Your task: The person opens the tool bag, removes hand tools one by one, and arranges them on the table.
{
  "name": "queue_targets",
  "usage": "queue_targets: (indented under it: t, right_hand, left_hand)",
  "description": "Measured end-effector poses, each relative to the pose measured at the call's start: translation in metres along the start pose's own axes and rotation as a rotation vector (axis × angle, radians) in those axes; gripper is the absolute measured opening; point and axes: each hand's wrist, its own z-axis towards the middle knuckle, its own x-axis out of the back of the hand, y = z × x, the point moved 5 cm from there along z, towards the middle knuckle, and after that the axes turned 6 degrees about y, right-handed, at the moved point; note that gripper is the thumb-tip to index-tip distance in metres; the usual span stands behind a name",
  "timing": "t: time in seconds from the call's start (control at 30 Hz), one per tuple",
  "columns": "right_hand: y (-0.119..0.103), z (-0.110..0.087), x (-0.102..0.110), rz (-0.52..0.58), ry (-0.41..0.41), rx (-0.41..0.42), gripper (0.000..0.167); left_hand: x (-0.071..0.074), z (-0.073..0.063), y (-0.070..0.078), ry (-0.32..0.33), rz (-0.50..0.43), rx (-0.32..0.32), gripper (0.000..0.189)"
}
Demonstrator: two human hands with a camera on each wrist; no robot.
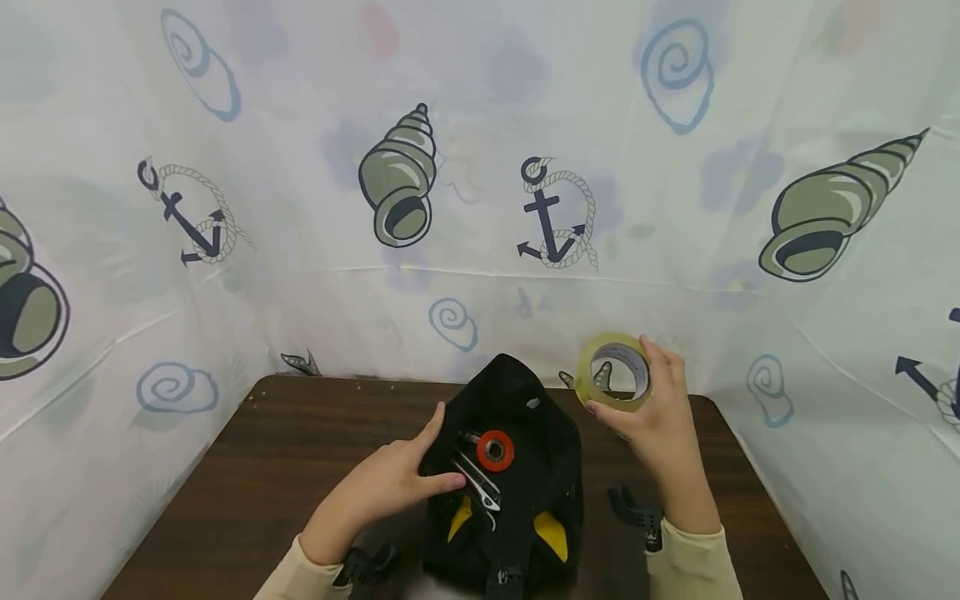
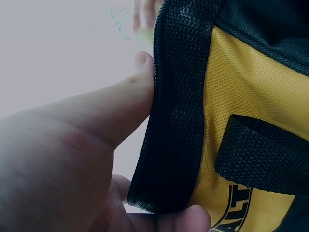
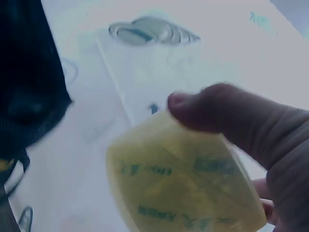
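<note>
A white patterned sheet [image 1: 480,50] covers the background; its print shows anchors and shells. In front of it is a dark wood-grain table [image 1: 315,433]. A black bag [image 1: 543,462] stands open on the table. The head view shows the bag's dark interior; the left wrist view alone shows the zip teeth along the rim, a strap loop and the broad yellow side panel, on which the partial letters "ALT" can be read.

The left hand [image 1: 390,479] grips the rim of the bag between thumb and fingers. The right hand [image 1: 660,408] pinches a roll of clear yellowish tape [image 1: 587,371], raised beside the bag and apart from it, near the far edge of the table. The head view shows the roll's open core; the right wrist view shows green printed characters on its outer face, too blurred to read.

Inside the bag, a red ring [image 1: 483,451] lies near a slim silver tool [image 1: 480,487].
</note>
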Motion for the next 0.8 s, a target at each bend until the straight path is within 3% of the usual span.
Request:
queue_targets:
  t: [0.43, 0.8]
  right_hand:
    - [0.064, 0.011, 0.041, -0.041, 0.093, -0.205, 0.125]
    - [0.121, 0.011, 0.050, -0.066, 0.100, -0.352, 0.121]
  left_hand:
    - [0.000, -0.002, 0.002, -0.005, -0.005, -0.010, 0.114]
    - [0.000, -0.001, 0.004, 0.003, 0.003, -0.007, 0.114]
